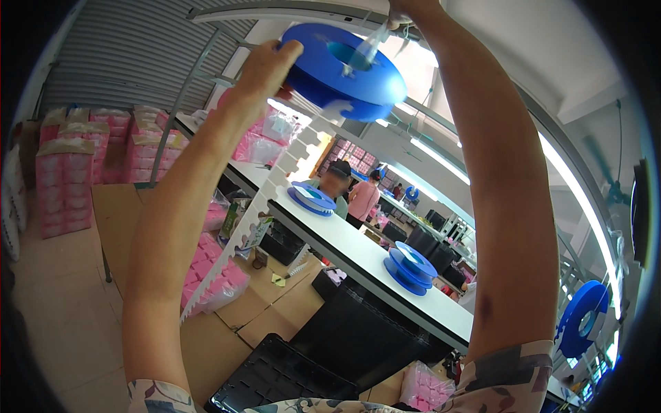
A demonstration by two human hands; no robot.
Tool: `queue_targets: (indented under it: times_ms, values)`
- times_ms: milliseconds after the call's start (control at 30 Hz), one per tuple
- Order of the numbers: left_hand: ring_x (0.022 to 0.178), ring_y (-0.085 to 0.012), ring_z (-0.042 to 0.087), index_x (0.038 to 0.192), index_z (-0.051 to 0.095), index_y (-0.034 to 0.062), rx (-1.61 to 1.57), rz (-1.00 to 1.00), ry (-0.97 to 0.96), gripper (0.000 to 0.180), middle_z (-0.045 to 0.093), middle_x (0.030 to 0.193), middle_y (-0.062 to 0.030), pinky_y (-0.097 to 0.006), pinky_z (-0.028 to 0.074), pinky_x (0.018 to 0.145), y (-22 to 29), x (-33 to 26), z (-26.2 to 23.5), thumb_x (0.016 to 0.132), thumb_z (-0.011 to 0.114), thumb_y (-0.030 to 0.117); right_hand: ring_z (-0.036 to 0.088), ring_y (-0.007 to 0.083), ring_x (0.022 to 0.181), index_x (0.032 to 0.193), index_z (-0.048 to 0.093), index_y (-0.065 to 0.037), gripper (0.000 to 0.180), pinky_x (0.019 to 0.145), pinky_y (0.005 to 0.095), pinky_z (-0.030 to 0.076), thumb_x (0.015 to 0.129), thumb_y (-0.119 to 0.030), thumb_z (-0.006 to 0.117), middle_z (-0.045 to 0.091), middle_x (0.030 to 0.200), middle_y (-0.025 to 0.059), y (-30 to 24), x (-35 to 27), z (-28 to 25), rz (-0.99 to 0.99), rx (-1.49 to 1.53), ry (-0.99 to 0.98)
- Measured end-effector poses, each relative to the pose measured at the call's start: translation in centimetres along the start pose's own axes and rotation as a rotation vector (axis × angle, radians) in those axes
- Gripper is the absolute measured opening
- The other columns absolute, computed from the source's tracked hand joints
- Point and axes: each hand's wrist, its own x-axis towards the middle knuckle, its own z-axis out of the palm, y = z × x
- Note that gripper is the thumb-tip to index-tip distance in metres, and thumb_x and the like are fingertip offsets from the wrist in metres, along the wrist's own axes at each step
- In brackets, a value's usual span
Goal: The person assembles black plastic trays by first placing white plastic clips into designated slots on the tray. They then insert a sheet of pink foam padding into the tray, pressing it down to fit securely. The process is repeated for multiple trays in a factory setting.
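Observation:
Both my arms are raised high. My left hand point(265, 69) grips the left rim of a big blue reel point(344, 69) held overhead. My right hand point(406, 8) is at the top edge of the picture, mostly cut off, pinching a clear strip point(365, 48) that runs down into the reel's hub. A long white toothed tape point(261, 199) hangs from the reel and trails down to the left, toward the floor.
A long white table point(358, 251) carries two more blue reels point(313, 198) point(410, 267). Another blue reel point(582, 318) hangs at right. Two people sit behind the table. Black trays point(275, 375), cardboard and pink packs point(65, 179) lie on the floor at left.

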Motion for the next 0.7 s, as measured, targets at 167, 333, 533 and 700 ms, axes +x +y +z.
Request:
queue_targets:
  times_ms: [167, 333, 533, 700]
  values:
    - [0.062, -0.0156, 0.067, 0.11, 0.059, 0.0014, -0.293, -0.115, -0.168, 0.042, 0.066, 0.087, -0.0092, -0.026, 0.059, 0.053, -0.8, -1.8, 3.8, 0.09, 0.057, 0.038, 0.069, 0.0266, 0.095, 0.106, 0.071, -0.01, 0.044, 0.077, 0.0398, 0.055, 0.067, -0.028, 0.082, 0.07, 0.109, 0.0083, 4.2, 6.6, 4.2, -0.056, -0.026, 0.088]
    - [0.066, -0.016, 0.068, 0.114, 0.058, 0.0002, -0.353, -0.088, -0.18, 0.047, 0.066, 0.089, -0.0091, -0.026, 0.059, 0.053, -0.1, -2.1, 5.8, 0.091, 0.056, 0.041, 0.065, 0.0205, 0.069, 0.086, 0.07, -0.006, 0.032, 0.055, 0.0314, 0.05, 0.066, -0.029, 0.081, 0.067, 0.077, 0.0109, 4.2, -4.5, -0.6, 0.055, 0.554, 0.139]
    - [0.065, -0.0235, 0.066, 0.123, 0.045, -0.0083, -0.413, -0.022, -0.12, 0.064, 0.061, 0.097, -0.0197, -0.031, 0.058, 0.053, 0.7, -2.4, 6.1, 0.085, 0.059, 0.041, 0.049, 0.0134, 0.052, 0.073, 0.067, -0.006, 0.021, 0.047, 0.0306, 0.037, 0.084, -0.023, 0.06, 0.054, 0.057, 0.0043, 8.1, -3.6, -1.5, 0.113, 0.853, -0.084]
    - [0.067, -0.0217, 0.066, 0.127, 0.043, -0.0065, -0.375, 0.002, -0.107, 0.066, 0.061, 0.097, -0.017, -0.031, 0.054, 0.046, 1.5, -4.8, 7.8, 0.085, 0.061, 0.041, 0.069, 0.0307, 0.082, 0.092, 0.07, 0.002, 0.032, 0.068, 0.0475, 0.051, 0.085, -0.027, 0.058, 0.07, 0.09, 0.0217, 8.4, -3.0, 2.4, 0.088, 0.292, 0.423]
